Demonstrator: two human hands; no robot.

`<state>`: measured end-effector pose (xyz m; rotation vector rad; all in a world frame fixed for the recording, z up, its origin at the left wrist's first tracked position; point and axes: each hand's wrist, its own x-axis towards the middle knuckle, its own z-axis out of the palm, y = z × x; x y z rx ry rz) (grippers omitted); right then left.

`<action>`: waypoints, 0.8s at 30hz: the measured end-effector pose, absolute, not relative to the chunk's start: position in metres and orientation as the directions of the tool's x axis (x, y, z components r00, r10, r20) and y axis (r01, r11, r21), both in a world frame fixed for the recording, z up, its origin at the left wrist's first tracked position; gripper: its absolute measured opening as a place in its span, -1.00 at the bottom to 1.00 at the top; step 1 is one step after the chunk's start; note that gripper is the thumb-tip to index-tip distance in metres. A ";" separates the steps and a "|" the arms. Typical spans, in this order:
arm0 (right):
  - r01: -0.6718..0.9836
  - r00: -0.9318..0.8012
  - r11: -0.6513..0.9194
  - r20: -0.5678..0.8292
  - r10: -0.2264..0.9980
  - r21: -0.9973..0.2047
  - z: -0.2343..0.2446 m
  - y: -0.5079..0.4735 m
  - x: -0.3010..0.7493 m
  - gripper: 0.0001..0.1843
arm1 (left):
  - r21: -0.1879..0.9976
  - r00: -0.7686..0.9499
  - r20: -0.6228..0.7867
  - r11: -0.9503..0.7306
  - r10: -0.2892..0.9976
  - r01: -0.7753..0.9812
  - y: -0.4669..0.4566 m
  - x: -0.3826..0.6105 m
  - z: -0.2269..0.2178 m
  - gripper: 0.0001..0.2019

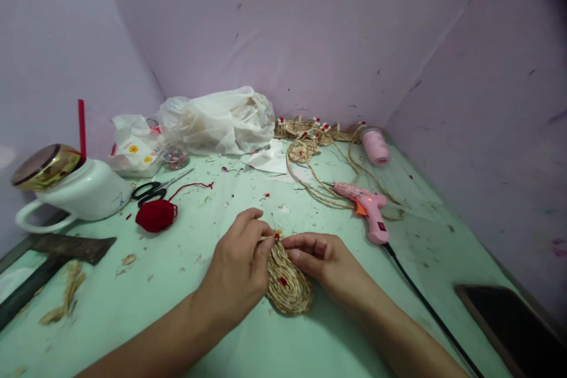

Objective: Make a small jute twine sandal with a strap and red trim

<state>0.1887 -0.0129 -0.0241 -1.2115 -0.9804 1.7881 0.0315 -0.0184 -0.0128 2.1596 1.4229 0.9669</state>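
Observation:
An oval piece of coiled straw rope [292,295] lies tilted on the green tabletop between my hands. It has a small red spot near its middle and another red bit at its narrow top end. My left hand [241,260] is closed on the left side of that narrow end, thumb along the edge. From the right, my right hand [325,260] pinches the piece near the same end, thumb and fingertips together. Whether a thinner strand lies between the fingertips is too small to make out.
A pink glue gun [367,204] lies right, its cord running toward a phone [509,328]. Leftward are a ball of red yarn [156,215], scissors [155,190], a white mug [84,192] and a hammer-like tool [66,248]. A plastic bag [225,121] and pink thread spool [376,146] stand behind.

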 end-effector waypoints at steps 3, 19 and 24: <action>-0.112 -0.263 -0.409 -0.369 0.891 -0.906 -0.023 -0.014 0.189 -0.84 | 0.662 0.278 0.263 -0.382 0.924 0.645 -0.017 0.032 -0.013 -0.88; 0.428 -0.335 -0.081 -0.241 0.911 -0.900 -0.011 -0.016 0.203 -0.91 | 0.558 0.434 0.450 -0.625 0.781 0.546 -0.022 0.033 -0.011 -0.85; 0.373 -0.329 -0.128 -0.260 0.908 -0.919 -0.010 -0.015 0.201 -0.94 | 0.528 0.477 0.472 -0.671 0.741 0.520 -0.024 0.032 -0.009 -0.84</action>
